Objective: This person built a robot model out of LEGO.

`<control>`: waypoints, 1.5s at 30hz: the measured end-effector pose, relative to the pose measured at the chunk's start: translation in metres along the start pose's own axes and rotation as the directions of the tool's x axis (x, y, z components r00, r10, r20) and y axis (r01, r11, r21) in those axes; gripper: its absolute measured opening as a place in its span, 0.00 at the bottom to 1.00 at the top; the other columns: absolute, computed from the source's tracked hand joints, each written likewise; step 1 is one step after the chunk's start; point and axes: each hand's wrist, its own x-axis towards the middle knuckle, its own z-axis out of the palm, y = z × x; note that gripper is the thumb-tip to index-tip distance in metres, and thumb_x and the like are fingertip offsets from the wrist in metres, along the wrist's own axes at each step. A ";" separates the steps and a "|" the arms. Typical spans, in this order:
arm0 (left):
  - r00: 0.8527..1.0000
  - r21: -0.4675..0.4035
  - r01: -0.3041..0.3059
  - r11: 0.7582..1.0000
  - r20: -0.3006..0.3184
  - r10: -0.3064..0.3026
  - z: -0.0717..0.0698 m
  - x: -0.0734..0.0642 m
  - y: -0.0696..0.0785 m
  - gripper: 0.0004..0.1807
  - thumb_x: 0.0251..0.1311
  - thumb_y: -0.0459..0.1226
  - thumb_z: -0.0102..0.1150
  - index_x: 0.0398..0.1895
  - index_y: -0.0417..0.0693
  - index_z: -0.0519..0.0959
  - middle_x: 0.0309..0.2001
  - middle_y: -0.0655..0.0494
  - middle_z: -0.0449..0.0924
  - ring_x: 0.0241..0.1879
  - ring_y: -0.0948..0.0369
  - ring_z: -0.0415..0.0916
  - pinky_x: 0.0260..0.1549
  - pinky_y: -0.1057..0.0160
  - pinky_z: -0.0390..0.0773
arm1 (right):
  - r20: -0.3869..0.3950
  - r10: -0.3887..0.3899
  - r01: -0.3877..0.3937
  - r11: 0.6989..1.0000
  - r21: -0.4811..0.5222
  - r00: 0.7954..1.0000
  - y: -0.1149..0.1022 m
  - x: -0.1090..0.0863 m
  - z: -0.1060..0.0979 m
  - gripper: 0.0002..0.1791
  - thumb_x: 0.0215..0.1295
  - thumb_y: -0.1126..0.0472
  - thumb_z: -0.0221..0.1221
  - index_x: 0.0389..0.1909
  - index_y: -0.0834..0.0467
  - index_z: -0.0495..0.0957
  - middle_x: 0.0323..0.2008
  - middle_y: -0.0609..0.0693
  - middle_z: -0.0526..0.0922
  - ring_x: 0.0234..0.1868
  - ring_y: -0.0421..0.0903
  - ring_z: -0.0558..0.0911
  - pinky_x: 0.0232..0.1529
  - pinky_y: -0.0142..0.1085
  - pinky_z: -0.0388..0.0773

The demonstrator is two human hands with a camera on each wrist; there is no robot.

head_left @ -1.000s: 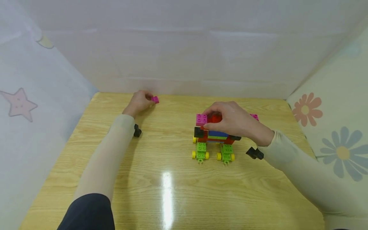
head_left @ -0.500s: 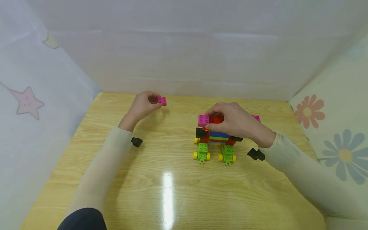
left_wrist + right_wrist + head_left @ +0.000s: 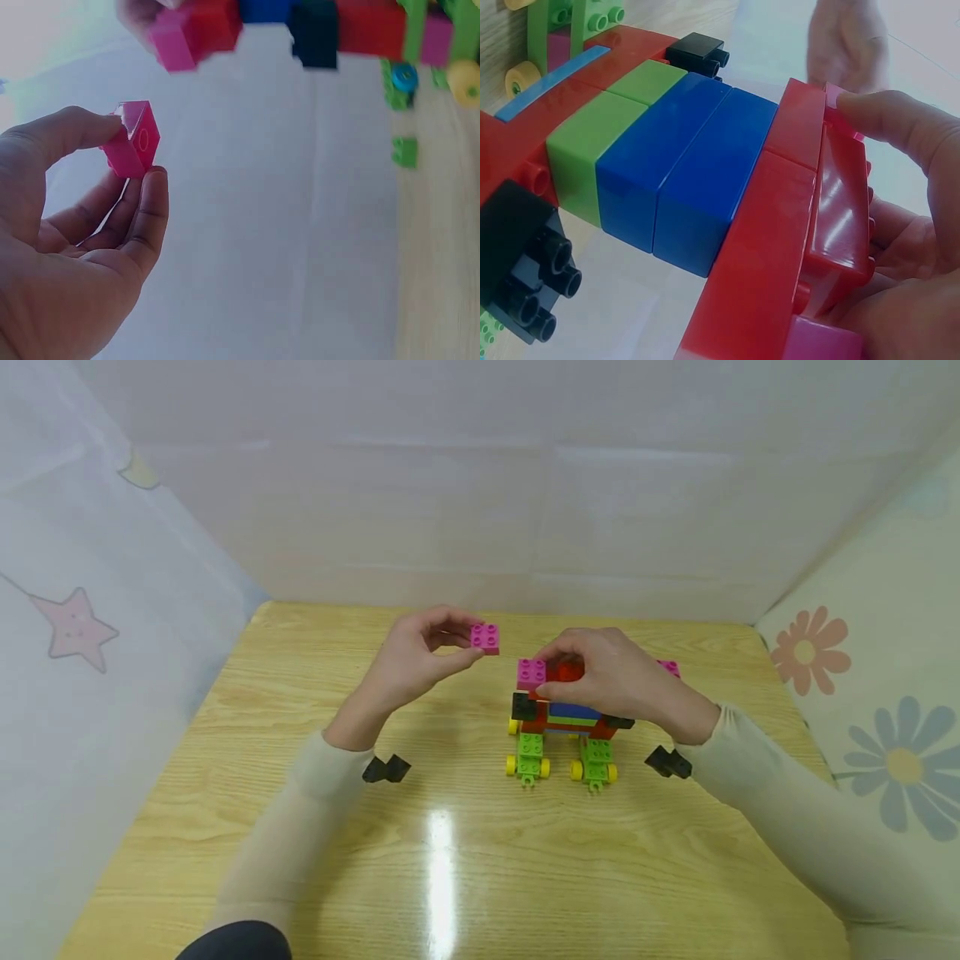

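Note:
My left hand point(image 3: 408, 664) pinches a pink brick point(image 3: 484, 639) between thumb and fingers, studs up, above the table. In the left wrist view this pink brick point(image 3: 133, 139) shows its side and hollow underside. To its right stands a toy-brick build point(image 3: 570, 712) with red, blue and green layers. My right hand point(image 3: 618, 672) grips the red brick point(image 3: 840, 214) at its top, thumb near a pink brick point(image 3: 532, 672) on the left end. Another pink brick point(image 3: 668, 668) sits at the right end, partly behind the hand. Black bricks point(image 3: 523, 704) stick out towards me.
The build rests on green wheeled bases point(image 3: 529, 752) with yellow wheels point(image 3: 576, 770). A loose green brick point(image 3: 405, 151) appears in the left wrist view. The wooden table point(image 3: 360, 877) is bounded by a pale back wall point(image 3: 450, 527) and patterned side cloths.
My left hand has lifted the pink brick off the back left of the table and carried it right, close to the build. The right hand and the build have stayed put.

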 end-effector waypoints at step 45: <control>0.993 -0.021 -0.091 0.996 0.072 0.092 0.033 -0.012 0.012 0.17 0.71 0.34 0.75 0.61 0.44 0.88 0.53 0.50 0.90 0.51 0.56 0.88 0.62 0.53 0.89 | -0.015 -0.036 0.036 0.999 -0.004 0.999 -0.001 0.004 0.005 0.25 0.74 0.48 0.73 0.66 0.55 0.87 0.60 0.52 0.91 0.54 0.51 0.88 0.57 0.52 0.88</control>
